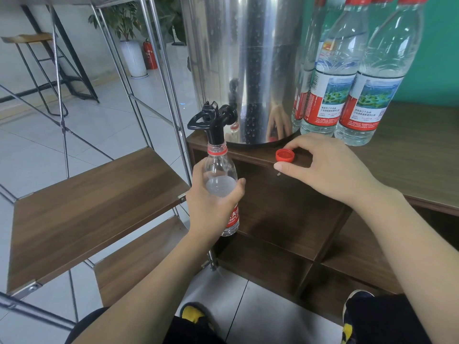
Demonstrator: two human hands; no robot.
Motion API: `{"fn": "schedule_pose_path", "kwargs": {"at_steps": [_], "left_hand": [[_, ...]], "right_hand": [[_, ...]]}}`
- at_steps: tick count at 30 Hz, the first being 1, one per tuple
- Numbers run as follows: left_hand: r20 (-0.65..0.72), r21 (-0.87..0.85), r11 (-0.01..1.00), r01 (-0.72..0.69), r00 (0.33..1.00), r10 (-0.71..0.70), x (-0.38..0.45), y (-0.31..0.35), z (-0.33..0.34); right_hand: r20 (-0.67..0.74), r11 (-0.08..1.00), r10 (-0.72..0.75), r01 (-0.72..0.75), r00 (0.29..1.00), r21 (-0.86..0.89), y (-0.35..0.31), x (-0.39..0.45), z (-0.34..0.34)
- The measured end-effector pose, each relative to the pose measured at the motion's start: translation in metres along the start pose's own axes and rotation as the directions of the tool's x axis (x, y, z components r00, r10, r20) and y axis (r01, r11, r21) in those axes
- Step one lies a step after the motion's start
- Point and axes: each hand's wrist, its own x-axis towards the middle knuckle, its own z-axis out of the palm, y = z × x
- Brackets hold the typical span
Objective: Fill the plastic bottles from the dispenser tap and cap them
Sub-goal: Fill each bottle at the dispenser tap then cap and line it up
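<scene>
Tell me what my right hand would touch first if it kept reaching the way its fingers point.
Probably the red cap on the wooden counter; the right hand has fingers curled right beside it.

Dispenser (248, 58) on cabinet (409, 157), bottles (347, 83) to its right, cap (285, 155) in front, shelf (94, 207) left.
</scene>
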Motion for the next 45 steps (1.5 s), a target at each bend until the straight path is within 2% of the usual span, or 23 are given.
{"fn": "schedule_pose_path", "kwargs": {"at_steps": [45], "left_hand": [[0.011,-0.005,1.0,-0.025,1.0,0.025,0.0001,-0.0006,0.0005]], "right_hand": [[0.013,1.0,0.01,-0.01,1.0,-0.014,-0.004,-0.0012,-0.003]]}}
